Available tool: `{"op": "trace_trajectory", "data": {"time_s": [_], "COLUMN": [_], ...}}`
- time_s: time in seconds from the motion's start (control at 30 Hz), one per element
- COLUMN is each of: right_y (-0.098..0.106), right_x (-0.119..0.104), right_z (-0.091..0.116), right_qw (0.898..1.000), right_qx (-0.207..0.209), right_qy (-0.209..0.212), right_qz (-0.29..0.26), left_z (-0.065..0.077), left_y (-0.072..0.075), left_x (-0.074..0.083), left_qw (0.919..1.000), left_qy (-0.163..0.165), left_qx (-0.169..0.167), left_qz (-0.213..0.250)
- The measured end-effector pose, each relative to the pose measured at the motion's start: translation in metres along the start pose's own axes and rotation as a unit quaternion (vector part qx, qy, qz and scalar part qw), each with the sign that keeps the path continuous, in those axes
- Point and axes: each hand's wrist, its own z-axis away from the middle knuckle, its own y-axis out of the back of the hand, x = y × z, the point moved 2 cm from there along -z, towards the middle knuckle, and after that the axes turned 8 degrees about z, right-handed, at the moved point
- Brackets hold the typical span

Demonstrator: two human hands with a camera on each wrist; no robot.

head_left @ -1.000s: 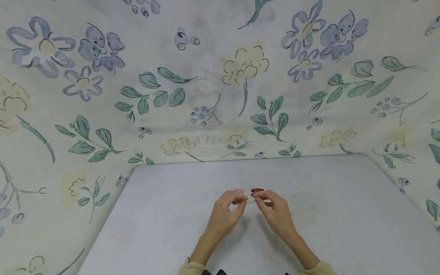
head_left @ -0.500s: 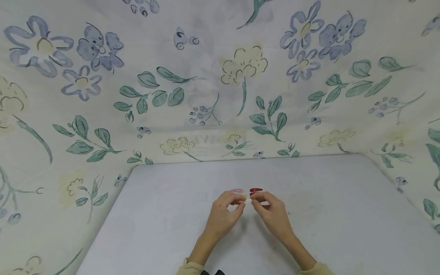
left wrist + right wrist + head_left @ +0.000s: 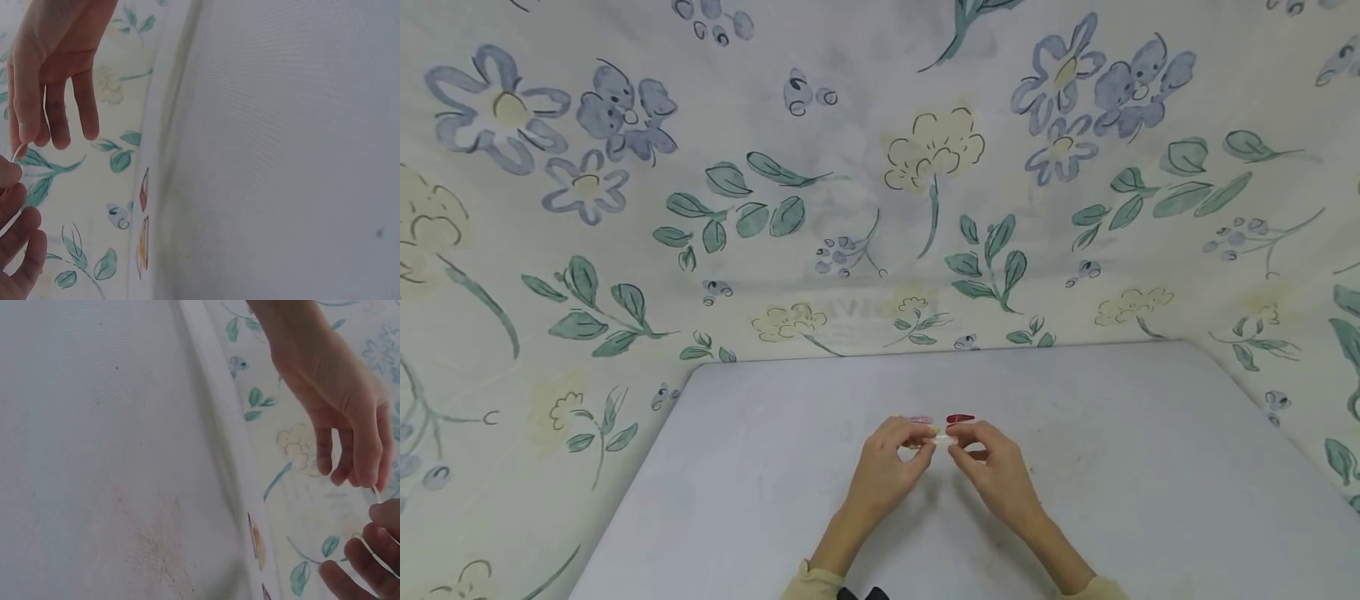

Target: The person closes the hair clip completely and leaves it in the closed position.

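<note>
Between the fingertips of both hands is a small, thin white hair clip [image 3: 942,439], held above the table. My left hand [image 3: 887,468] pinches its left end and my right hand [image 3: 997,467] its right end, thumbs toward me. Only a slim curved edge of the white hair clip [image 3: 18,152] shows in the left wrist view, where the right hand [image 3: 59,75] is uppermost. Just beyond the fingers lie a pink hair clip [image 3: 921,419] and a dark red hair clip [image 3: 960,418]. A yellow hair clip [image 3: 936,431] and a second red one are mostly covered by fingers.
The hair clips lie on a pale table [image 3: 760,467] with faint brownish marks on its right part. Behind and beside it hangs a floral cloth [image 3: 850,150]. Small dark objects [image 3: 874,593] show at the bottom edge between the sleeves.
The right hand's fingertips have come slightly closer to the left's. The white hair clip first looked like a faint curved strip and now appears flatter and brighter. The other clips stay put.
</note>
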Motion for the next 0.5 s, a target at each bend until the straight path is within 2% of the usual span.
{"op": "trace_trajectory", "data": {"time_s": [0.2, 0.33, 0.5], "right_y": [0.008, 0.015, 0.023], "right_x": [0.001, 0.003, 0.007], "right_z": [-0.006, -0.015, -0.029], "right_qw": [0.999, 0.995, 0.990], "right_qx": [-0.010, -0.018, -0.040], "right_qy": [0.024, 0.033, 0.028], "right_qz": [0.039, 0.097, 0.135], "left_z": [-0.010, -0.023, -0.039], "left_y": [0.001, -0.002, -0.008], "left_x": [0.007, 0.008, 0.005], "left_qw": [0.9981, 0.9952, 0.9904], "left_qy": [0.010, 0.012, 0.026], "left_qx": [-0.032, -0.052, -0.071], "left_qz": [-0.051, -0.082, -0.116]}}
